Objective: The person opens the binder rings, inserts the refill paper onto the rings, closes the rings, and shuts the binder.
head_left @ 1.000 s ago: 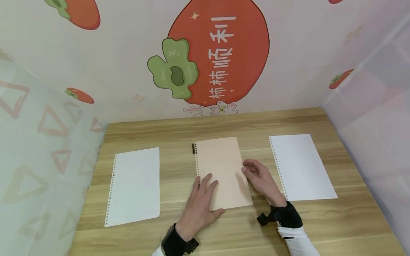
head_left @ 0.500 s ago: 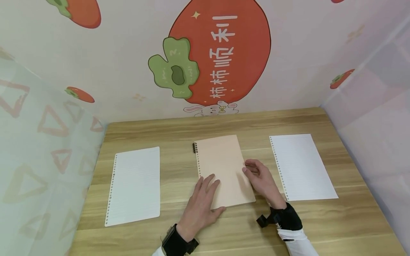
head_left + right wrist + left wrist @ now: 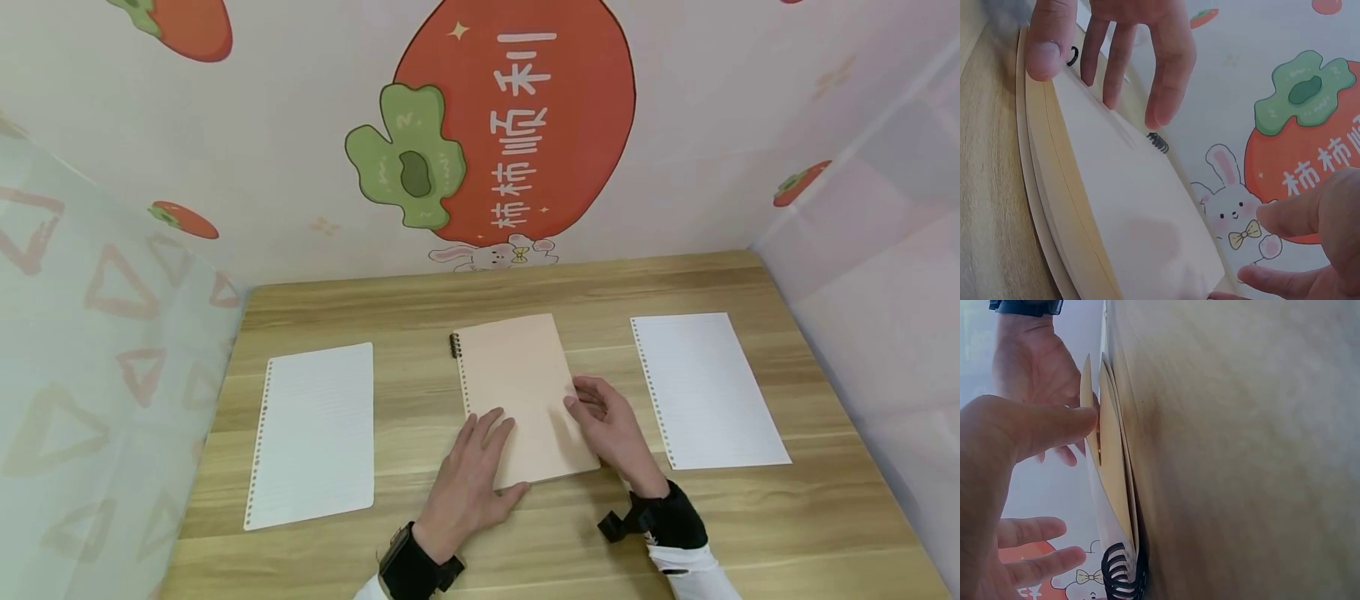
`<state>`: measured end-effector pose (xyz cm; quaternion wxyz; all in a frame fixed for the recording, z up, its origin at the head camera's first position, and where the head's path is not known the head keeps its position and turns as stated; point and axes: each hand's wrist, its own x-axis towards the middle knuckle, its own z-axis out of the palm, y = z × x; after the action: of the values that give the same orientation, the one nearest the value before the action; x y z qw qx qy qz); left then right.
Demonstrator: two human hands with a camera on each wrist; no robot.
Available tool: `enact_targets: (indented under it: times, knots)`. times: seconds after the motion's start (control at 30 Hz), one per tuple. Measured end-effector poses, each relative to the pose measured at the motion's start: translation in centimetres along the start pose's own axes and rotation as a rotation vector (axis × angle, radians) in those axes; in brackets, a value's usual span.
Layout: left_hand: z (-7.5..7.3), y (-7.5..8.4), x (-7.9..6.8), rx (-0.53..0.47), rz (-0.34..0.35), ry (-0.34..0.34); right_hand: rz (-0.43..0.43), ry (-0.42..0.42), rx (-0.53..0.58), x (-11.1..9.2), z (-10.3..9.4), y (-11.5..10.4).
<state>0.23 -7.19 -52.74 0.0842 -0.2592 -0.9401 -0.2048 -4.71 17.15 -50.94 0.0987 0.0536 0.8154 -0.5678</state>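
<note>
A pale peach spiral notebook (image 3: 517, 367) lies in the middle of the table, its coil on the left. My left hand (image 3: 468, 475) rests on its lower left part, fingers spread, the thumb at the near edge. In the left wrist view, that thumb (image 3: 1066, 425) touches the raised edge of the top layer, and gaps show between the layers. My right hand (image 3: 611, 425) is at the notebook's right edge with loosely bent fingers. In the right wrist view, the right thumb (image 3: 1291, 215) stands apart from the notebook, while a fingertip at the bottom meets its edge.
A lined, punched sheet of paper (image 3: 311, 437) lies flat on the left, and another sheet (image 3: 708, 392) on the right. A wooden tabletop (image 3: 420, 304) bears everything. Printed walls (image 3: 300, 142) enclose the back and sides.
The notebook's right side has risen slightly or shifted away from me. My left hand stays almost in place, and my right hand has moved very little. Both loose sheets stay put.
</note>
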Motion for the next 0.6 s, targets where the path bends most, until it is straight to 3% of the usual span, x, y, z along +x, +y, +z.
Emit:
enact_targets:
  times: [0.23, 0.43, 0.6]
  knots:
    - [0.2, -0.2, 0.1, -0.001, 0.018, 0.039, 0.008, 0.059, -0.009, 0.1, 0.4, -0.1]
    - [0.1, -0.2, 0.1, -0.012, 0.009, 0.009, -0.022, 0.081, -0.028, 0.6, -0.3, 0.1]
    - [0.2, -0.1, -0.1, -0.047, 0.01, 0.001, 0.023, 0.062, -0.036, 0.8, -1.4, 0.3]
